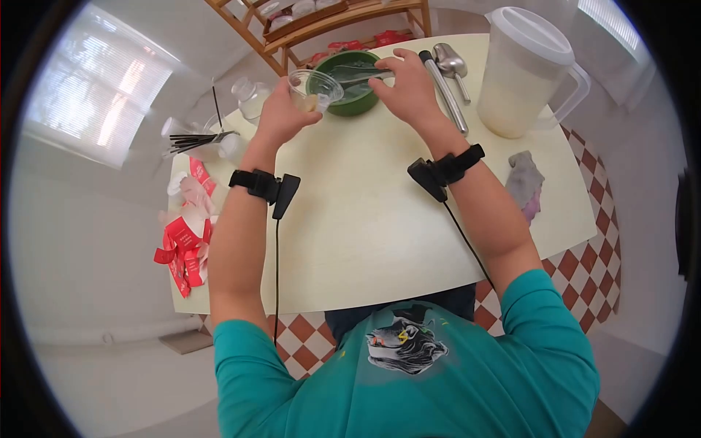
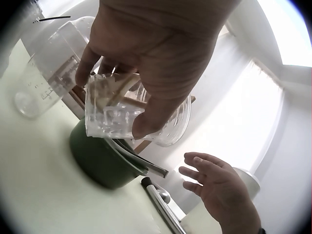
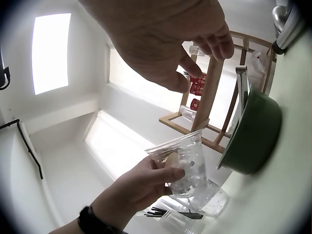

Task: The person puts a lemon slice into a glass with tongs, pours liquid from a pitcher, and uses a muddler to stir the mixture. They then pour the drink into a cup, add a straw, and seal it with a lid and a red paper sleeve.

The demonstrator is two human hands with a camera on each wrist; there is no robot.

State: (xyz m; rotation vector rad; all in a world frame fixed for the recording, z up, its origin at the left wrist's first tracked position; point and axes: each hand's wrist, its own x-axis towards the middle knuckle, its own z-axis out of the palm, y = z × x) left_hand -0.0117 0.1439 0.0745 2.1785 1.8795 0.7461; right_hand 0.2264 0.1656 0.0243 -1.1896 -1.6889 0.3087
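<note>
My left hand [image 1: 283, 115] grips a clear plastic cup [image 3: 192, 163] by its side. Ice and a pale piece show through the cup wall. Just right of the cup stands a green bowl [image 1: 353, 109] on the table, with metal tongs [image 3: 241, 90] leaning in it, their end sticking out over the rim. Above the bowl's right side is my right hand [image 1: 410, 89]. Its fingers are spread and loosely bent, and both wrist views show it apart from the tongs with nothing held.
Right of the bowl lie a metal rod [image 1: 447, 95] and a metal scoop [image 1: 451, 62], then a large lidded pitcher [image 1: 518, 87] and a grey cloth [image 1: 523, 179]. On the left are a clear container [image 1: 250, 101], black straws [image 1: 193, 142] and torn red wrappers [image 1: 182, 233]. Behind stands a wooden rack [image 1: 307, 29].
</note>
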